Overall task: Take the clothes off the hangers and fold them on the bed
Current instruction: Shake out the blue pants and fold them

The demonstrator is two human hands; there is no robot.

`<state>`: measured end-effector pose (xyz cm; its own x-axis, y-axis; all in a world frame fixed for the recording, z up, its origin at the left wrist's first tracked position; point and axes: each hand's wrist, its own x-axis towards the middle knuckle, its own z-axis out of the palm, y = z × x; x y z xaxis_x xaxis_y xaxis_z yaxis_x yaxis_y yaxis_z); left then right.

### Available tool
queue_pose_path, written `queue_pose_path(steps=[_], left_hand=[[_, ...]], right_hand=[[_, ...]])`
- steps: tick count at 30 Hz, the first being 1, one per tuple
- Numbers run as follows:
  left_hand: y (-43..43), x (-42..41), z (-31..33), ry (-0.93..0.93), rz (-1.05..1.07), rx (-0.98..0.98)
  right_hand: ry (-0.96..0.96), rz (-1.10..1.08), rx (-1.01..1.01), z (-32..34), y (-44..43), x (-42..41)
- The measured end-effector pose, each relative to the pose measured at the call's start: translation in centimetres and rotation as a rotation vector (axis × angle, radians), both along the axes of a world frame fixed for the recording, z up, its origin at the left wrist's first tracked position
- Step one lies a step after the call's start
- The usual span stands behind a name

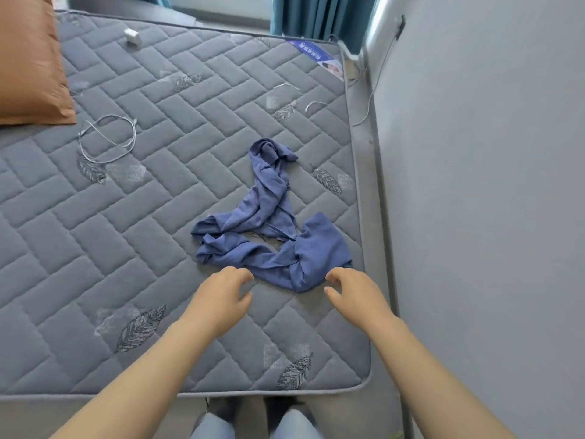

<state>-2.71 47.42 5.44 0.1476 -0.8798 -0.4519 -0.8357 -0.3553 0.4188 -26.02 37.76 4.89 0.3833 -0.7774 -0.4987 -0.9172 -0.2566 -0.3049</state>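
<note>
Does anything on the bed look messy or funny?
Yes. The blue fabric garment lies twisted and crumpled near the right edge of the grey quilted mattress, not folded. A thin white cable lies loose beside the orange pillow.

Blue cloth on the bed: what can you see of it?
It is a blue-violet garment of thin cloth, crumpled and twisted into a loop, unfolded, no hanger on it. It lies on the grey quilted mattress near its right edge. The left hand and right hand are at its near side; whether they touch it is unclear.
</note>
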Motion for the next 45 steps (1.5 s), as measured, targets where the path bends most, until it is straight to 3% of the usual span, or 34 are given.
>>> queue_pose_path(steps=[12, 22, 28, 33, 39, 42, 45], left_hand=[[0.2, -0.3, -14.7, 0.026, 0.109, 0.184], [-0.9, -2.0, -24.2, 0.03, 0.021, 0.196], [-2.3, -2.0, -25.3, 0.003, -0.03, 0.186], [-3.0, -2.6, -25.5, 0.011, -0.047, 0.189], [-3.4, -4.8, -25.9, 0.02, -0.104, 0.148], [-3.9, -5.8, -27.0, 0.008, -0.137, 0.066], [-5.1, -6.2, -28.3, -0.034, -0.115, 0.016]], right_hand=[[0.092, -0.032, 0.083, -14.6, -3.6, 0.8], [0.172, -0.089, -0.07, -23.9, -6.4, 3.9], [0.158, -0.093, -0.044, -25.9, -6.0, 3.1], [-0.014, -0.337, 0.031, -25.4, -1.0, -0.4], [0.142, -0.344, 0.277, -26.5, 4.6, -5.2], [0.119, -0.39, 0.228, -26.9, 4.4, -5.4], [0.016, -0.43, 0.046, -26.7, 3.0, -4.6]])
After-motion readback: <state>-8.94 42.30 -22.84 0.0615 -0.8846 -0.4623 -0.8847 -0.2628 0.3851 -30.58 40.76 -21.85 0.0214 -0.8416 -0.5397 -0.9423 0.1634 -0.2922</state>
